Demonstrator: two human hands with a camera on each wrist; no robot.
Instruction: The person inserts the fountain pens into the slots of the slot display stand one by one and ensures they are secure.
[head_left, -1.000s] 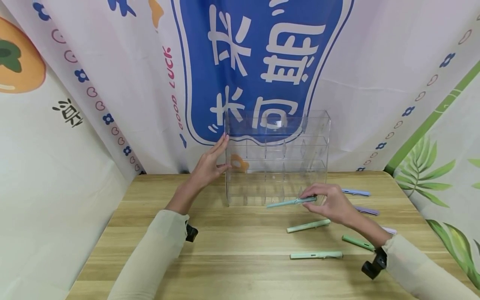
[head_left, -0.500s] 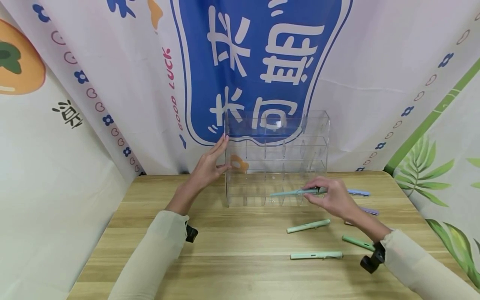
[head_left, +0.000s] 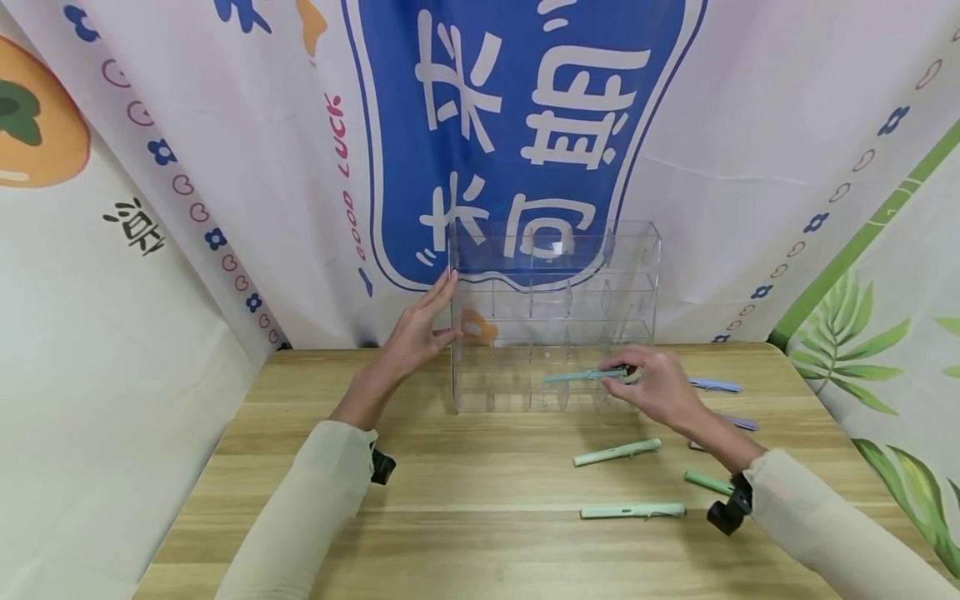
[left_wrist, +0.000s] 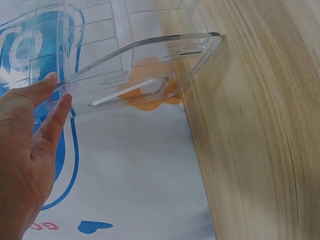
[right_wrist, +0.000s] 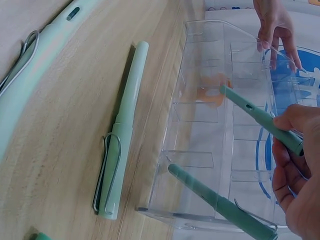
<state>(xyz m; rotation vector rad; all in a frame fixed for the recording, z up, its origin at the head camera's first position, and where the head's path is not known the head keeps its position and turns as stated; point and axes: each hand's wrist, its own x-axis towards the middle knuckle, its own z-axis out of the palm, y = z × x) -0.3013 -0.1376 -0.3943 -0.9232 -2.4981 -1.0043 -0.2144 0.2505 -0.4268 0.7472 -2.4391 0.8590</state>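
Observation:
A clear acrylic organizer (head_left: 555, 333) with rows of small compartments stands at the back of the table. My left hand (head_left: 416, 329) rests on its left side, straight fingers at the edge in the left wrist view too. Between thumb and fingers, my right hand (head_left: 663, 387) pinches a teal-green pen (head_left: 581, 377) in front of the lower rows. That held pen (right_wrist: 260, 117) slants across the organizer in the right wrist view. Lower there, a second green pen (right_wrist: 215, 200) with a wire clip overlaps the organizer's right end.
Two pale green pens lie in front, a nearer pen (head_left: 633, 511) and a farther pen (head_left: 618, 452). To the right lie a darker green pen (head_left: 705, 481), a blue pen (head_left: 716, 385) and a purple pen (head_left: 741, 422), some partly behind my right arm. A printed curtain (head_left: 750, 167) hangs behind.
My right hand has lifted the teal-green pen slightly and brought it farther back toward the organizer's lower rows. The left hand stays at the organizer's side.

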